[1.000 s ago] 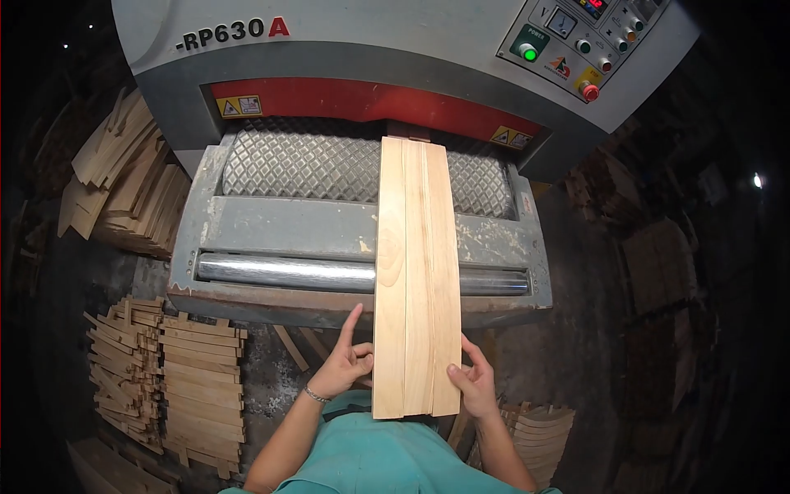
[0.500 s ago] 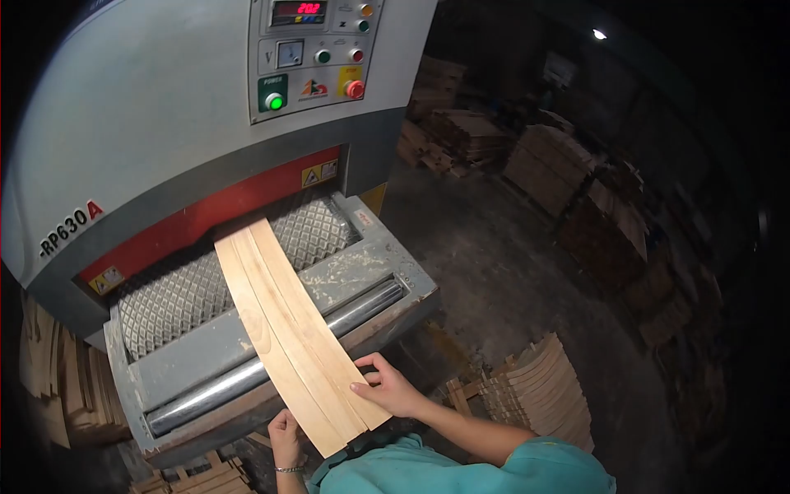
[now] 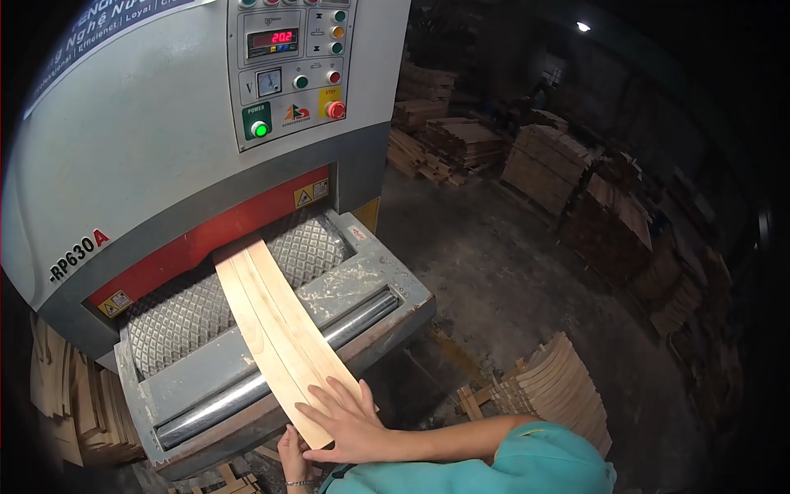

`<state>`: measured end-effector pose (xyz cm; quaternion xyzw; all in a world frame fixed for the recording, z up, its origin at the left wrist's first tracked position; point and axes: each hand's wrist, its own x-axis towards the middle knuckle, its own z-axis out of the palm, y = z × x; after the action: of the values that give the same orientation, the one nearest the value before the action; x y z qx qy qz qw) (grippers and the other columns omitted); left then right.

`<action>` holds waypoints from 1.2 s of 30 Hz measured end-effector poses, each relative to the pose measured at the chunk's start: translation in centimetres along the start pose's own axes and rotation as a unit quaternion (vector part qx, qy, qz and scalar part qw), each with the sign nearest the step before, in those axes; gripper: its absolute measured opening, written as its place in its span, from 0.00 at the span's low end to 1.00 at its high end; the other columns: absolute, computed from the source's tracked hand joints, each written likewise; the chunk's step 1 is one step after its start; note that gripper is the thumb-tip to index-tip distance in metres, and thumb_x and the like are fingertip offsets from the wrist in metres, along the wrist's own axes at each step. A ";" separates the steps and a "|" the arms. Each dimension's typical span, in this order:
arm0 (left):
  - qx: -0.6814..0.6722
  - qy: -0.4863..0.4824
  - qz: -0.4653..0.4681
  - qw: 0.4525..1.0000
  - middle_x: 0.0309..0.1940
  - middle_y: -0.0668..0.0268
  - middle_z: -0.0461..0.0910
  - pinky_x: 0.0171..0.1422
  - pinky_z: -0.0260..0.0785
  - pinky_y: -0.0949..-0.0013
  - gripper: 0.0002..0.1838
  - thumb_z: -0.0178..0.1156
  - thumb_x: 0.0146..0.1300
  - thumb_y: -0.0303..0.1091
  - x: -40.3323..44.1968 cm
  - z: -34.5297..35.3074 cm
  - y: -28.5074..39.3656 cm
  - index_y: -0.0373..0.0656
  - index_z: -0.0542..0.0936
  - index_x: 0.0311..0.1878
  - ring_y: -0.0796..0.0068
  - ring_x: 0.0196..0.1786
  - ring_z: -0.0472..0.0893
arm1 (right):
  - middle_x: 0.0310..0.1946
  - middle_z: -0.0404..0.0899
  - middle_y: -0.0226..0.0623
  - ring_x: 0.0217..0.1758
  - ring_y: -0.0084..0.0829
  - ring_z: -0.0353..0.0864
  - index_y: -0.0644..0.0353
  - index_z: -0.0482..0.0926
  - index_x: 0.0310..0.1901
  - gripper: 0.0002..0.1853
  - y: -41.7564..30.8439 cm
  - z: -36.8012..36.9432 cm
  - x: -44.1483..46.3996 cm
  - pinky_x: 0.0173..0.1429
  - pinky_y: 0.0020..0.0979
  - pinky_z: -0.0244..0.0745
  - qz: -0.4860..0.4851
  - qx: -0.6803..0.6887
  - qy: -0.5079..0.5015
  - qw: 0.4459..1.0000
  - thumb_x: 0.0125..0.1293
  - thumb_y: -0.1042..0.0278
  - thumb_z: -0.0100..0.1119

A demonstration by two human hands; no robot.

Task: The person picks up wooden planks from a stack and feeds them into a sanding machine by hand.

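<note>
Early stage, apparently: pale boards [image 3: 276,329] lying across surface [image 3: 197,395] of grey machine [image 3: 164,165], far end meeting red panel [image 3: 218,229], most length showing outside. Right hand [image 3: 354,430] resting flat, wide open, across near end, clasping nothing; left hand [image 3: 292,454] sitting half-curled by near left corner, grip impossible to tell.

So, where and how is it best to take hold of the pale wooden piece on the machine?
I would grip the pale wooden piece at its near end, coming from the person's side, one hand at each long edge. It is long and flat, and this end sticks out past the metal roller, while the far end meets the opening under the red guard.
</note>
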<state>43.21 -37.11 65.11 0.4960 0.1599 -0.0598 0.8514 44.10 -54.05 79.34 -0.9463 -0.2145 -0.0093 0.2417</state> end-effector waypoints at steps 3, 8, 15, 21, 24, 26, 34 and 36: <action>0.043 0.026 -0.051 0.997 0.34 0.64 0.82 0.29 0.78 0.72 0.24 0.48 0.74 0.51 -1.9 -1.1 0.6 0.36 0.77 0.48 0.76 0.33 0.84 | 0.74 0.49 0.49 0.78 0.57 0.39 0.46 0.64 0.70 0.45 0.3 1.1 0.4 0.61 0.80 0.33 0.000 -0.022 -0.024 0.999 0.54 0.32 0.61; 0.071 0.135 -0.069 0.986 0.21 0.72 0.76 0.22 0.77 0.73 0.23 0.49 0.72 0.56 -3.5 -3.9 -1.5 0.42 0.77 0.44 0.80 0.23 0.79 | 0.75 0.49 0.46 0.78 0.57 0.39 0.45 0.64 0.70 0.44 1.0 0.7 0.9 0.61 0.80 0.35 -0.009 -0.017 -0.027 0.999 0.55 0.33 0.60; 0.037 0.228 -0.056 0.971 0.19 0.74 0.73 0.25 0.75 0.73 0.21 0.54 0.69 0.55 -7.0 -5.0 -4.9 0.46 0.77 0.46 0.80 0.24 0.78 | 0.72 0.55 0.44 0.75 0.54 0.46 0.48 0.69 0.66 0.43 2.4 1.9 2.4 0.57 0.65 0.49 -0.051 -0.024 0.033 0.998 0.50 0.35 0.64; 0.001 0.285 -0.028 0.958 0.23 0.74 0.74 0.27 0.72 0.76 0.16 0.58 0.68 0.49 -10.4 -1.5 -8.3 0.46 0.78 0.47 0.80 0.26 0.77 | 0.70 0.58 0.48 0.73 0.56 0.49 0.49 0.71 0.65 0.43 3.6 2.9 3.6 0.57 0.69 0.49 -0.092 -0.024 0.064 0.993 0.50 0.31 0.63; -0.053 0.259 0.004 0.964 0.31 0.67 0.78 0.44 0.76 0.63 0.14 0.58 0.68 0.38 -12.8 0.3 -10.6 0.41 0.81 0.52 0.72 0.35 0.78 | 0.70 0.57 0.51 0.73 0.59 0.50 0.51 0.69 0.65 0.45 4.0 3.4 4.4 0.56 0.71 0.51 -0.116 -0.036 0.068 0.990 0.52 0.28 0.59; -0.050 0.287 -0.016 0.956 0.31 0.68 0.78 0.41 0.75 0.66 0.13 0.58 0.68 0.37 -14.1 2.8 -11.6 0.41 0.81 0.52 0.73 0.34 0.78 | 0.69 0.58 0.52 0.73 0.59 0.50 0.51 0.68 0.66 0.45 4.1 3.4 4.6 0.56 0.72 0.51 -0.115 -0.048 0.058 0.991 0.52 0.28 0.59; -0.024 0.334 0.009 0.942 0.34 0.61 0.82 0.36 0.73 0.77 0.16 0.57 0.70 0.38 -19.7 3.7 -19.1 0.36 0.77 0.52 0.76 0.30 0.80 | 0.73 0.51 0.51 0.77 0.60 0.40 0.54 0.65 0.69 0.48 4.7 2.3 6.1 0.66 0.79 0.30 -0.082 0.003 -0.029 0.996 0.53 0.28 0.59; 0.000 0.404 -0.016 0.915 0.40 0.67 0.81 0.39 0.71 0.75 0.16 0.62 0.64 0.31 -22.1 7.0 -17.1 0.41 0.78 0.54 0.78 0.37 0.79 | 0.67 0.65 0.48 0.73 0.51 0.54 0.56 0.74 0.61 0.44 5.3 3.9 6.6 0.66 0.74 0.38 -0.061 -0.044 0.034 0.997 0.51 0.29 0.61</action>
<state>19.47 -53.00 61.53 0.4749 0.4981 0.1322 0.7134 51.91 -53.74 74.28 -0.9405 -0.2626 -0.0656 0.2055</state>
